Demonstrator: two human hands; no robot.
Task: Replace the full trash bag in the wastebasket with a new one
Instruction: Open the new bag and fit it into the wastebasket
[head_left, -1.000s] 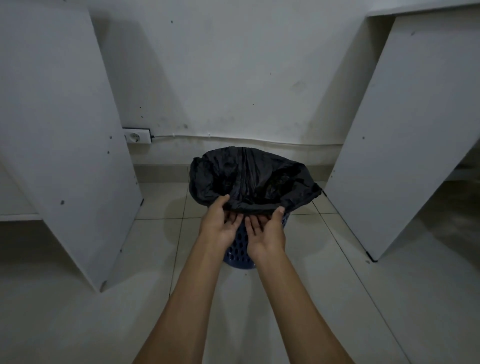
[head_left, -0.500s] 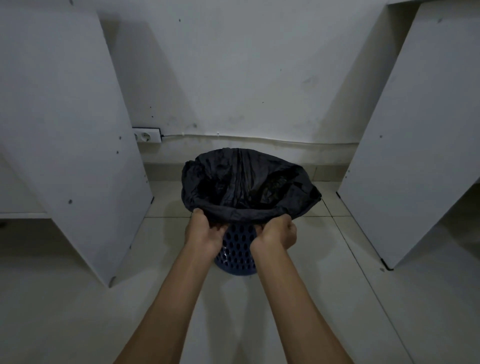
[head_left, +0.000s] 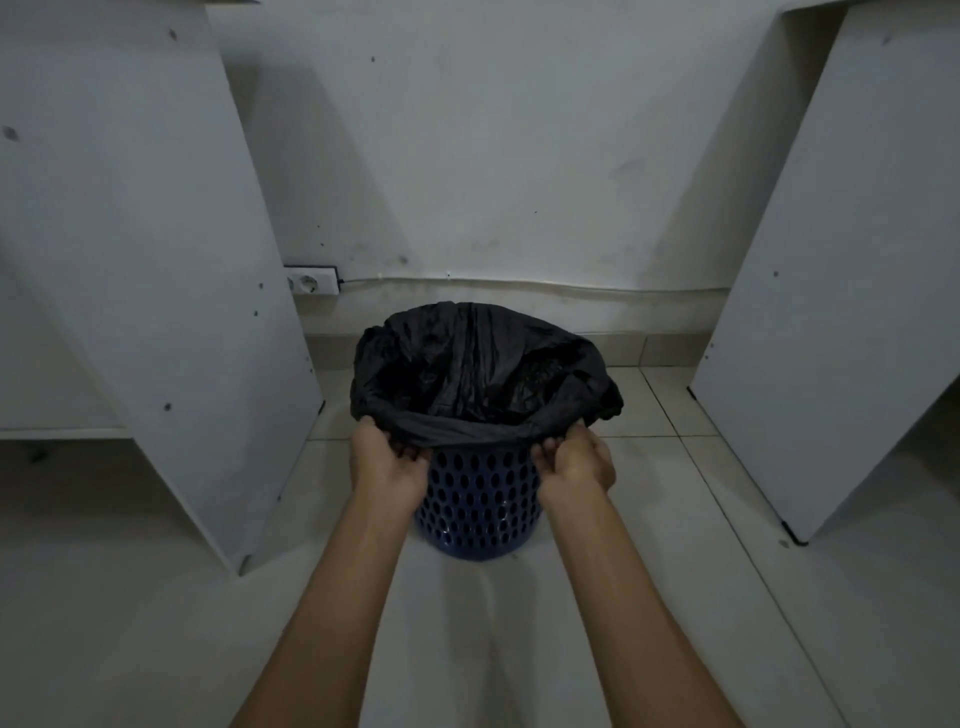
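A blue perforated wastebasket (head_left: 480, 512) stands on the tiled floor near the wall. A black trash bag (head_left: 478, 374) lines it, its top folded out over the rim. My left hand (head_left: 387, 460) grips the bag's folded edge at the near left of the rim. At the near right of the rim, my right hand (head_left: 574, 460) grips the same edge with curled fingers. The bag's inside is dark and its contents cannot be made out.
A white panel (head_left: 140, 260) leans close on the basket's left and another white panel (head_left: 841, 270) stands on its right. A wall socket (head_left: 310, 282) with a cable along the wall sits behind. Light floor tiles (head_left: 467, 649) lie in front of the basket.
My hands went from open under the near rim to gripping the bag's edge, then slid apart to the rim's left and right sides. The view moved closer to the basket.
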